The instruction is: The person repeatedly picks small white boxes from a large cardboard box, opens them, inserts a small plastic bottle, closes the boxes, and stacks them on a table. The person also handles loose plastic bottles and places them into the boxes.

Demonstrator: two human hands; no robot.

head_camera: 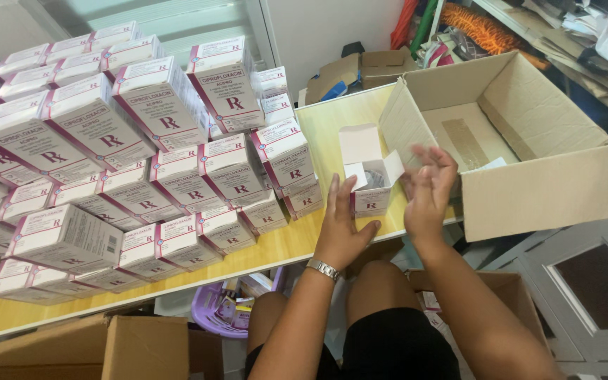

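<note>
A small white and pink carton stands upright on the yellow table with its top flaps open, silvery contents showing inside. My left hand, with a metal watch on the wrist, rests against the carton's near left side, fingers spread upward. My right hand hovers just right of the carton, fingers apart and holding nothing, in front of the big cardboard box.
Several stacks of identical white and pink cartons fill the table's left half. The big open box holds a scrap of paper. A purple basket sits under the table, with brown boxes on the floor and clutter at the back right.
</note>
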